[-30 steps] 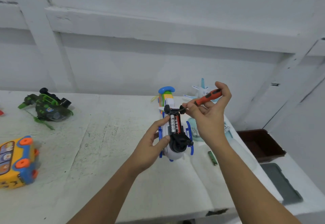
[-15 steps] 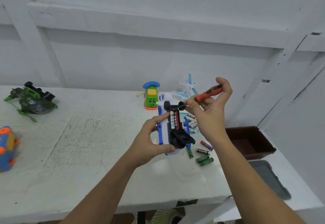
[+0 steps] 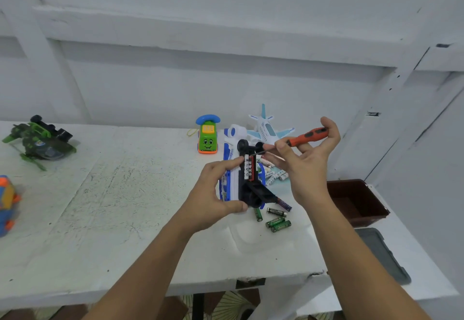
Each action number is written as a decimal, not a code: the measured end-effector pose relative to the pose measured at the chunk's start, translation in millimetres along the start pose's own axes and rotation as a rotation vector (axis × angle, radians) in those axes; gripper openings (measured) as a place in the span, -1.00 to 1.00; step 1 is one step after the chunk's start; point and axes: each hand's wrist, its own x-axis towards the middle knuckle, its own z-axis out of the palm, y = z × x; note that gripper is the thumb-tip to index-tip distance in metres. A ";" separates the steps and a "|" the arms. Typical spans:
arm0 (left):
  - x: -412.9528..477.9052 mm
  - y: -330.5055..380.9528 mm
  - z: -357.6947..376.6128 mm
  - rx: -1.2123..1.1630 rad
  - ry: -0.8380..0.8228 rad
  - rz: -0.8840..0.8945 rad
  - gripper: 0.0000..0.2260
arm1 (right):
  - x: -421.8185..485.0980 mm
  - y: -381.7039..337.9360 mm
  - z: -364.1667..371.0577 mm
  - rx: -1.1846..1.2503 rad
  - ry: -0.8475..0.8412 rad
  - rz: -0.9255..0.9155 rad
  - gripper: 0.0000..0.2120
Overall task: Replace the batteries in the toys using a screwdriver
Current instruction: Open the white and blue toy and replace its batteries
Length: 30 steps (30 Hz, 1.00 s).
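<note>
Above white painted table (image 3: 113,206), white-and-blue plastic toy vehicle (image 3: 234,184) sits belly-up, left hand (image 3: 211,201) clamped round it. Right hand (image 3: 308,169) pinches orange-handled screwdriver (image 3: 308,135), tip at seated black-red batteries (image 3: 249,169). Step looks like prying old cells out; next needs levering one end up. Versus earlier: grips unchanged, camera shifted.

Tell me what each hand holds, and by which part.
The left hand grips the white-and-blue toy around its body. The right hand holds the orange screwdriver by its handle.
</note>
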 end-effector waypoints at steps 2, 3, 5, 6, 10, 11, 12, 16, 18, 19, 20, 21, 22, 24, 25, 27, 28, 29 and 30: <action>-1.4 -0.5 1.9 -0.012 -0.002 -0.008 -0.21 | 0.6 -1.8 1.5 -0.022 -0.007 0.004 -0.33; -1.5 -0.6 2.7 -0.017 -0.003 -0.010 -0.21 | 0.0 -1.9 2.4 -0.037 -0.012 0.005 -0.33; -2.1 0.7 4.1 -0.023 -0.004 -0.013 -0.21 | -1.2 -1.2 3.6 -0.054 -0.011 0.004 -0.32; -2.6 1.6 4.8 -0.023 -0.003 -0.017 -0.21 | -1.7 -1.2 3.9 -0.054 -0.004 0.003 -0.33; -5.2 1.2 6.5 -0.023 0.005 -0.027 -0.21 | -2.2 -1.3 4.6 -0.054 0.012 -0.003 -0.33; -5.6 0.6 6.8 -0.027 0.004 -0.029 -0.21 | -2.1 -1.3 4.3 -0.063 0.009 -0.008 -0.33; -6.1 0.3 7.1 -0.030 0.002 -0.031 -0.21 | -2.0 -1.3 3.9 -0.076 0.005 -0.012 -0.34; -5.8 -0.5 8.4 -0.033 0.010 -0.018 -0.21 | -2.5 -0.7 2.2 -0.130 -0.017 -0.054 -0.36; -4.6 -1.1 8.6 -0.026 0.020 -0.008 -0.22 | -2.8 -0.4 1.1 -0.163 -0.032 -0.076 -0.38; -4.2 -1.3 8.9 -0.016 0.025 -0.008 -0.22 | -2.3 0.0 0.4 -0.182 -0.045 -0.082 -0.38; -3.9 -1.4 9.3 -0.002 0.030 -0.009 -0.22 | -1.1 0.1 -0.3 -0.197 -0.056 -0.076 -0.38; -3.4 -1.3 10.0 0.008 0.034 -0.012 -0.23 | 0.8 0.1 -1.5 -0.200 -0.060 -0.058 -0.37; -3.0 -0.4 10.9 0.010 0.034 -0.013 -0.23 | 3.2 0.4 -3.7 -0.181 -0.053 -0.034 -0.36; -1.8 2.4 13.0 -0.002 0.034 -0.011 -0.23 | 7.8 1.9 -10.9 -0.082 -0.026 0.025 -0.35; -1.0 4.0 14.0 -0.003 0.034 -0.013 -0.24 | 9.1 2.4 -15.4 -0.032 -0.012 0.056 -0.34; 0.4 7.0 15.6 0.012 0.021 -0.023 -0.25 | 9.3 3.1 -25.0 0.028 0.008 0.099 -0.31; 0.8 8.1 16.7 0.017 0.008 -0.029 -0.25 | 8.3 3.6 -29.9 0.040 0.015 0.111 -0.31; 1.3 8.8 18.1 0.019 -0.005 -0.035 -0.25 | 7.2 4.6 -34.6 0.044 0.027 0.121 -0.31; 1.6 9.0 19.7 0.025 -0.016 -0.040 -0.25 | 5.9 5.5 -39.6 0.042 0.045 0.133 -0.30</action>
